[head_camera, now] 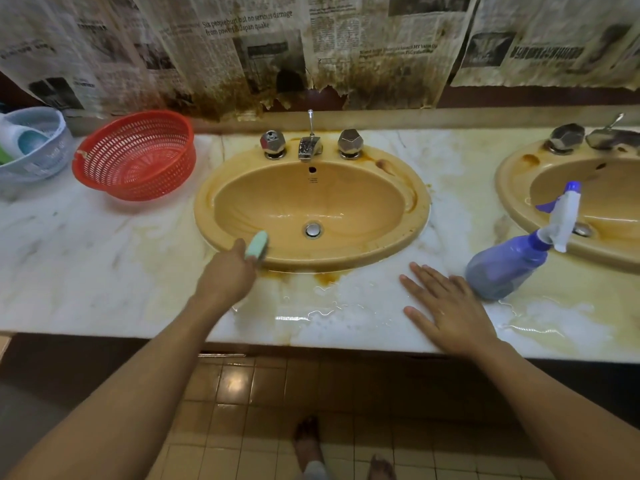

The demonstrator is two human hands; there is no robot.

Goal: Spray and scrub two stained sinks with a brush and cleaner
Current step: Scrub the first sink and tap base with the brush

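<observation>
A stained yellow-orange sink (408, 188) is set into the marble counter (86, 265) in front of me. My left hand (227, 271) grips a pale green scrub brush (257, 245), which rests on the sink's near-left rim. My right hand (446, 306) lies flat and open on the wet counter, holding nothing. Just right of it stands a purple spray bottle (509, 265) with a white trigger head. A second stained sink (512, 188) is partly in view at the far right.
A red plastic basket (135, 155) and a pale blue basket (34, 147) holding bottles sit at the back left. Chrome tap and two knobs (310, 145) stand behind the first sink. Stained newspaper (311, 46) covers the wall. Puddles and orange stains lie along the counter's front edge.
</observation>
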